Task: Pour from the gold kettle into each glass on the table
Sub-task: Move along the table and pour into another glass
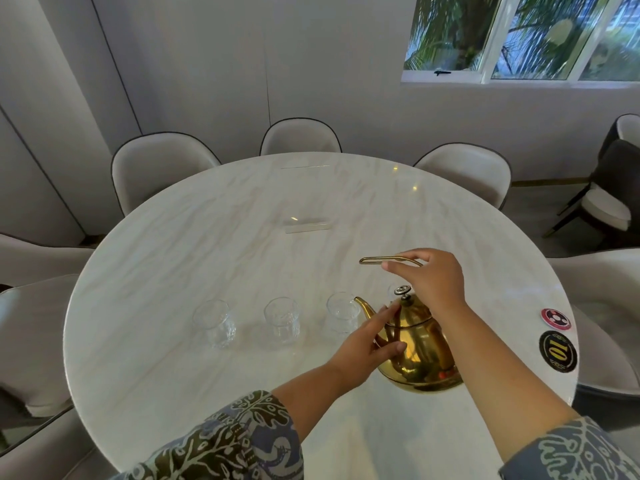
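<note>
The gold kettle (420,355) stands upright on the right part of the round marble table (207,237), its spout pointing left. My right hand (431,282) is closed on the kettle's thin raised handle, above the lid knob. My left hand (367,344) lies against the kettle's left side with fingers extended. Three empty clear glasses stand in a row to the left: the left glass (214,323), the middle glass (282,320) and the right glass (341,311), which is just beside the spout tip. Another glass (393,292) shows partly behind the kettle.
A clear acrylic stand (306,225) sits at the table's centre. A red sticker (556,319) and a black-gold sticker (557,351) lie near the right edge. Pale upholstered chairs (156,168) ring the table, close to its rim.
</note>
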Available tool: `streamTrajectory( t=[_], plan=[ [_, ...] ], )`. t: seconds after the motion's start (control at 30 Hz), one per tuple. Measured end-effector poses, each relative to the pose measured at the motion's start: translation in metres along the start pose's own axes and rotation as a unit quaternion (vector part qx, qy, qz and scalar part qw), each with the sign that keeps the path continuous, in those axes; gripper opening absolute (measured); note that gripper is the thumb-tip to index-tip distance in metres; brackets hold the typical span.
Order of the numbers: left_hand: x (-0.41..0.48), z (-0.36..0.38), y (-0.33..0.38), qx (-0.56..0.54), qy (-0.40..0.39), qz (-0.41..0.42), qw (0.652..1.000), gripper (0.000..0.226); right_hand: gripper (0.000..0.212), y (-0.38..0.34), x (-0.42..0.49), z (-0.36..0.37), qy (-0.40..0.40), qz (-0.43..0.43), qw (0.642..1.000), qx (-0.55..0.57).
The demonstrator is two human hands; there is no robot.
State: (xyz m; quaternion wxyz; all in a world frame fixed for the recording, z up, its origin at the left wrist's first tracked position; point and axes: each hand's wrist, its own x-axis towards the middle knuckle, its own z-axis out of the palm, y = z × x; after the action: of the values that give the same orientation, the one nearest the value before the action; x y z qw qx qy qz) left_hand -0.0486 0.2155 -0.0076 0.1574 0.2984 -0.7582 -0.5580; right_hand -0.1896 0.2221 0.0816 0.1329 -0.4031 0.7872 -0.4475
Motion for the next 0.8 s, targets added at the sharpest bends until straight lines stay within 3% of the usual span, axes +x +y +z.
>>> streamTrajectory(
  t=[0.37, 0.8],
  plan=[
    [-0.018, -0.012, -0.002, 0.083, -0.01, 0.016, 0.996, 0.062, 0.038, 0.006, -0.023, 0.0, 0.041, 0.003, 0.992, 0.12],
    [-0.064, -0.048, -0.006, 0.047, 0.066, 0.004, 0.997, 0.062, 0.039, -0.039, -0.036, 0.035, -0.016, -0.038, 0.991, 0.127]
  ],
)
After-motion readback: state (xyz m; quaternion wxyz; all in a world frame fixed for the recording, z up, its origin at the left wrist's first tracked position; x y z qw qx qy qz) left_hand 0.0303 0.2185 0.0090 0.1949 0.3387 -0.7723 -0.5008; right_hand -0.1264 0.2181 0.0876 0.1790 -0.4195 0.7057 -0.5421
